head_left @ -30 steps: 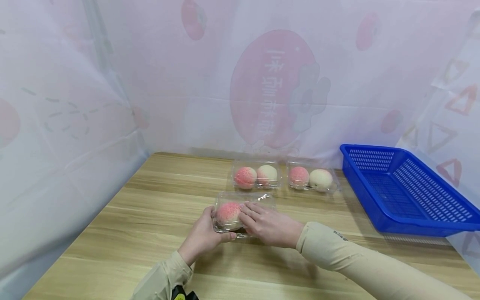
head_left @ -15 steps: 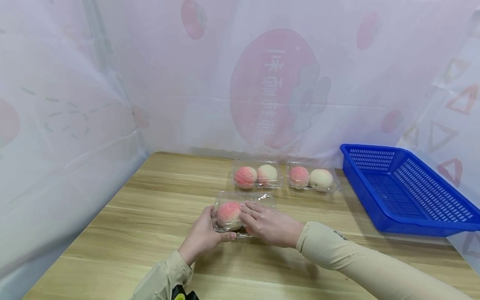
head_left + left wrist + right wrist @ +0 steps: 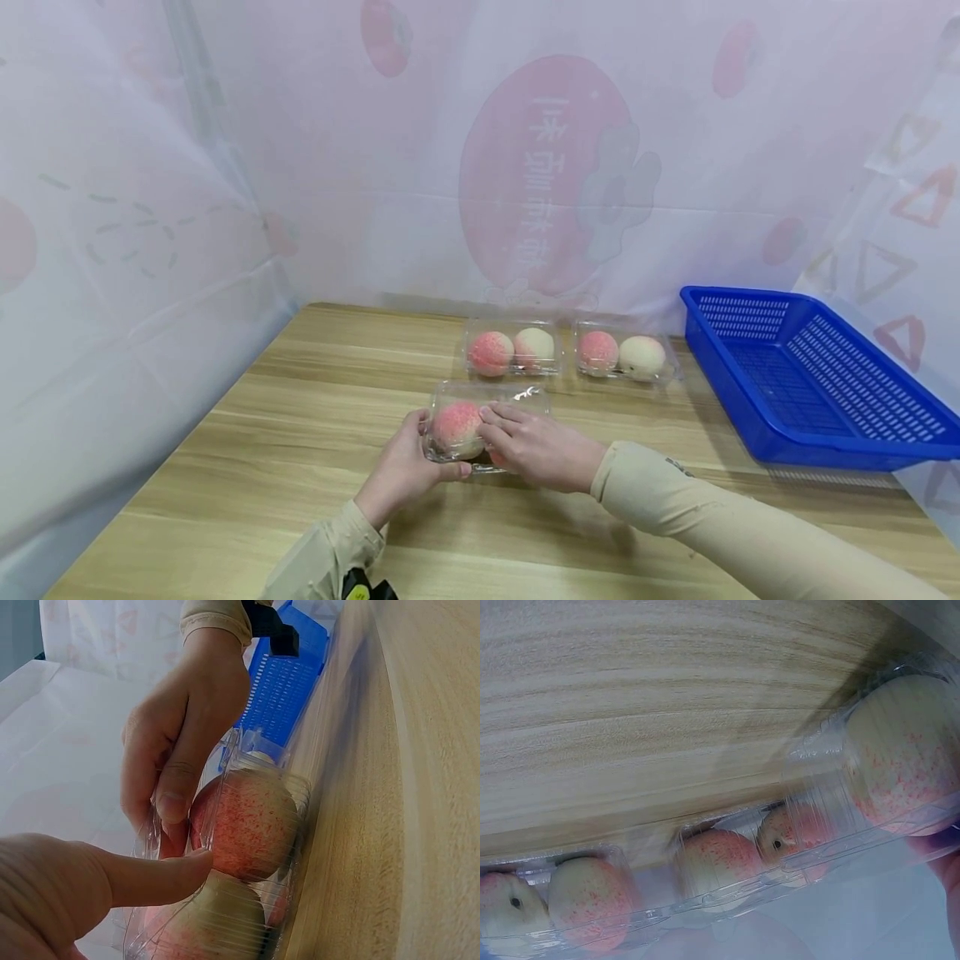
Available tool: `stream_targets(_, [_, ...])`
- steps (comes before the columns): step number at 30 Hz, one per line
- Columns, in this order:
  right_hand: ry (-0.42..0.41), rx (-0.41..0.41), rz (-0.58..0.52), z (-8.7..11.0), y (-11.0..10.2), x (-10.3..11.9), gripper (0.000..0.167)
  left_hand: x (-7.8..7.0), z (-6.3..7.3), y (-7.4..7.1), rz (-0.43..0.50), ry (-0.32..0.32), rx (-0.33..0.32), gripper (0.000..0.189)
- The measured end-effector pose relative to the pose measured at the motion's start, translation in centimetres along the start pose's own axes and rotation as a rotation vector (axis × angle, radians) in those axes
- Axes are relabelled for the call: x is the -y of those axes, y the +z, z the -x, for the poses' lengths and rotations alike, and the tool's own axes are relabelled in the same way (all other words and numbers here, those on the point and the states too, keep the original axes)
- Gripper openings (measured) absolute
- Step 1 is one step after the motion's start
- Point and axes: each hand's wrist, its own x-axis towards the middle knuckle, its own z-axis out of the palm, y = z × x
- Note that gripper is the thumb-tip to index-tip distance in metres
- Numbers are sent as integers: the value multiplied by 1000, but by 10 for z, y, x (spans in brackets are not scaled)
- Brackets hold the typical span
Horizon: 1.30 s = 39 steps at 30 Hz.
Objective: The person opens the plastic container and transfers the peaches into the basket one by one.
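Note:
A clear plastic clamshell box (image 3: 491, 393) holding peaches sits on the wooden table in front of me. One pink-and-cream peach (image 3: 457, 425) shows at its left; another peach (image 3: 247, 817) lies partly under my right hand. My left hand (image 3: 405, 467) grips the box's left end, its thumb along the near edge and fingers round the side. My right hand (image 3: 534, 446) lies across the lid with its fingers extended, pressing the top. In the left wrist view its thumb (image 3: 176, 787) points down against the lid. The lid seems to be down.
Behind stand two similar clear boxes, a left one (image 3: 512, 325) and a right one (image 3: 667, 379), each with two peaches. A blue perforated basket (image 3: 720, 400) stands at the right of the wooden table (image 3: 300, 433). A printed white cloth (image 3: 337, 208) rises behind the table.

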Motion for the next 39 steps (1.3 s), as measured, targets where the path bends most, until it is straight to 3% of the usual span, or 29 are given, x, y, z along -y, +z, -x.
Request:
stream_targets(12, [-7,-37,-5,1,3,-1,32,-1,0,0,-5,-9,-2,102])
stream_targets(20, [64,-16,-125,1,-1,0,27,-1,0,0,-24,-16,-9,100])
stream_targets(27, [82,-28,-182,0,-2,0,23,-1,0,0,-14,-15,-11,98])
stream_targets(34, [113,-5,-229,0,-2,0,32,-1,0,0,10,-16,-10,98])
stream_targets(39, [128,-18,-276,-1,-4,0,25,-1,0,0,26,-19,-12,99])
